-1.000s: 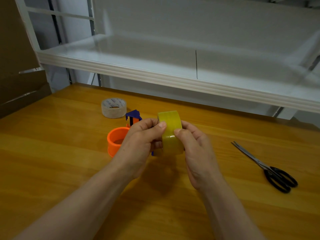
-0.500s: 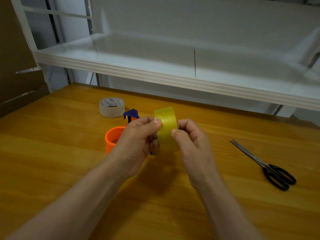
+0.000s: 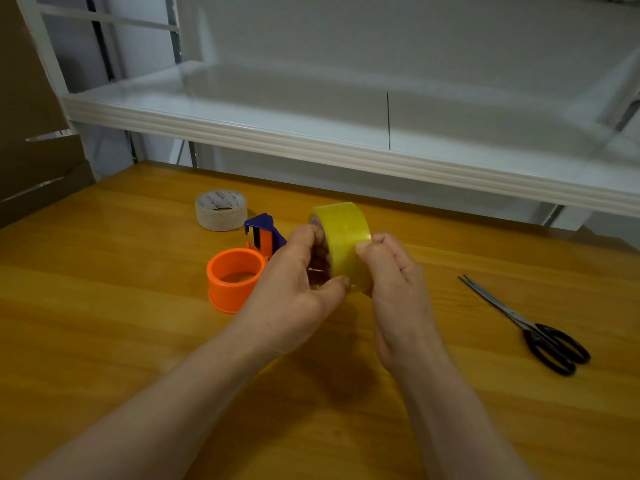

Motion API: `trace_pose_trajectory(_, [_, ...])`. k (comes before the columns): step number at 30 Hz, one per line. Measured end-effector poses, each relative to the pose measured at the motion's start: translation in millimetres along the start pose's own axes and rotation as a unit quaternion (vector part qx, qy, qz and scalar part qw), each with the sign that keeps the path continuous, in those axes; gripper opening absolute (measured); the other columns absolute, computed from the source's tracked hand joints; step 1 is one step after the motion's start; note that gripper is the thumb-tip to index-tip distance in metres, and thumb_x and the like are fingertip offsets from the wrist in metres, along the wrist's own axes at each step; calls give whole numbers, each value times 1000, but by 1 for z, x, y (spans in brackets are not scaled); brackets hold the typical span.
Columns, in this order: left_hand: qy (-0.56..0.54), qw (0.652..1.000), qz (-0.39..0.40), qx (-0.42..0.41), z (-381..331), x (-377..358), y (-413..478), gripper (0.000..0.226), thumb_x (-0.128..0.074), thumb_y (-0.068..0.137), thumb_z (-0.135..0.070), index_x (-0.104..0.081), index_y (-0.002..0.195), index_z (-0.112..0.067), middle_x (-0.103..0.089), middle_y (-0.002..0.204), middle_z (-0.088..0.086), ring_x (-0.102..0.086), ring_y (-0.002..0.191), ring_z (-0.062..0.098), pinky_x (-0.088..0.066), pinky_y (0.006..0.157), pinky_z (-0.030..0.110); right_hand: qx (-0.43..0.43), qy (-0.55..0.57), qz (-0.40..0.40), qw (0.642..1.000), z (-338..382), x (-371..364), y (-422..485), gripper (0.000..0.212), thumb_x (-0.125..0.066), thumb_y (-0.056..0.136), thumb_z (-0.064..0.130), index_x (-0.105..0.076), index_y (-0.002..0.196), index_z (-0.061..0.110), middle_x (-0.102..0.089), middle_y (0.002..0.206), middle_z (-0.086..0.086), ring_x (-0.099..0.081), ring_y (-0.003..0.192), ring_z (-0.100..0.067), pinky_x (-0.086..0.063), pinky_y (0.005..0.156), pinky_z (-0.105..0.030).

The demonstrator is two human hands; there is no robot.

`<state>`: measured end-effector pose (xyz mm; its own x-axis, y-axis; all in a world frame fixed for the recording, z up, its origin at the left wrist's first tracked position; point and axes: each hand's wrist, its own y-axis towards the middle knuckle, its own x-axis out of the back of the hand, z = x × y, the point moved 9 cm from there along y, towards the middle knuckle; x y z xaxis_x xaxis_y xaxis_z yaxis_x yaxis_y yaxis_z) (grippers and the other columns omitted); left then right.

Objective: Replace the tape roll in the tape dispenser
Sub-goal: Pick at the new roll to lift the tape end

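Over the middle of the wooden table (image 3: pixel 104 341), from the head camera, I see 2 bare hands holding 1 yellow roll (image 3: pixel 343 244) in the air, stood on edge with its outer band facing me. My left hand (image 3: pixel 298 289) grips it from the left: fingers curl over the near rim toward the core and the thumb presses on the lower part of the band. My right hand (image 3: pixel 391 282) clamps the right side, its thumb tip pressed flat on the yellow band about halfway up. Both hands are closed on this roll.

Just left of the left hand sits the dispenser (image 3: pixel 242 271), an orange hub ring lying on the table with a blue and orange blade end behind it; the wrist hides part of it. No tape is on the hub. Farther back and left lies a pale roll (image 3: pixel 221 209), flat on its side, apart from the dispenser. Well to the right, black-handled scissors (image 3: pixel 530 327) lie closed on the wood, tips pointing toward the hands. A white shelf (image 3: pixel 311 147) runs across behind the table.
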<state>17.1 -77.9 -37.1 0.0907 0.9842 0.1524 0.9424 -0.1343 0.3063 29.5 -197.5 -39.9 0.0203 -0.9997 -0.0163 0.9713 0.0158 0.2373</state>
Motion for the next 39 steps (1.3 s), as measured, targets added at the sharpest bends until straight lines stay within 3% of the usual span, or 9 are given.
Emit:
trace_pose_trajectory(5, [-41, 999, -14, 2, 2, 2, -1, 34, -69, 78, -21, -61, 110, -15, -67, 108, 16, -67, 92, 25, -55, 71, 28, -20, 14, 4, 1000, -5, -2, 2, 16, -54, 84, 31, -60, 74, 20, -59, 82, -8, -54, 80, -28, -47, 72, -52])
trace_pose_trajectory(16, [-155, 986, -23, 57, 14, 4, 2, 22, -67, 78, -18, -69, 100, -16, -68, 86, 1, -66, 73, 11, -51, 58, 21, -19, 22, 25, 999, -3, -4, -1, 19, -52, 84, 25, -62, 82, 9, -58, 79, -7, -49, 75, -25, -43, 66, -46])
trace_pose_trajectory(20, [-165, 983, -41, 72, 20, 7, 2, 22, -69, 78, -20, -71, 100, -18, -69, 91, 8, -64, 82, 23, -51, 68, 34, -3, 12, 36, 999, 2, -7, -3, 18, -53, 85, 28, -68, 84, 18, -63, 80, -14, -53, 73, -31, -48, 63, -48])
trace_pose_trajectory(24, [-223, 966, -67, 109, 23, 9, 0, 44, -67, 77, -21, -64, 115, 0, -64, 101, 24, -57, 90, 35, -42, 77, 51, 15, -25, 46, 999, 3, -12, -5, 21, -55, 89, 30, -66, 96, 14, -68, 97, -25, -63, 89, -54, -54, 65, -70])
trace_pose_trajectory(27, [-272, 949, -83, 136, 24, 9, -1, 59, -65, 74, -22, -55, 121, 12, -61, 99, 19, -55, 89, 35, -45, 70, 44, 21, -42, 54, 997, 4, -15, -5, 22, -56, 88, 32, -65, 97, 14, -71, 98, -22, -69, 87, -48, -57, 66, -67])
trace_pose_trajectory(30, [-307, 934, -100, 156, 28, 8, -3, 45, -67, 74, -22, -61, 107, 7, -58, 97, 19, -53, 89, 36, -46, 67, 40, 23, -38, 61, 997, 5, -15, -5, 21, -58, 89, 32, -66, 95, 14, -73, 95, -20, -73, 79, -41, -62, 66, -60])
trace_pose_trajectory(34, [-321, 921, -121, 186, 34, 11, -6, 46, -68, 82, -21, -64, 116, 11, -64, 93, 20, -60, 87, 35, -47, 71, 41, 33, -47, 74, 996, 7, -16, -6, 17, -57, 94, 28, -68, 98, 15, -74, 92, -15, -75, 77, -32, -64, 64, -45])
trace_pose_trajectory(37, [-305, 926, -123, 186, 32, 15, -5, 37, -62, 93, -26, -70, 115, 3, -66, 71, 7, -61, 60, 19, -44, 65, 35, 26, -56, 82, 995, 4, -18, -5, 17, -56, 96, 26, -68, 104, 17, -76, 94, -12, -76, 83, -30, -64, 72, -52])
trace_pose_trajectory(39, [-272, 941, -124, 158, 26, 18, -3, 40, -65, 93, -31, -69, 113, 4, -63, 78, 16, -58, 66, 27, -45, 69, 41, 21, -36, 72, 997, 2, -16, -4, 16, -55, 98, 22, -68, 105, 15, -76, 95, -14, -76, 83, -33, -63, 72, -58])
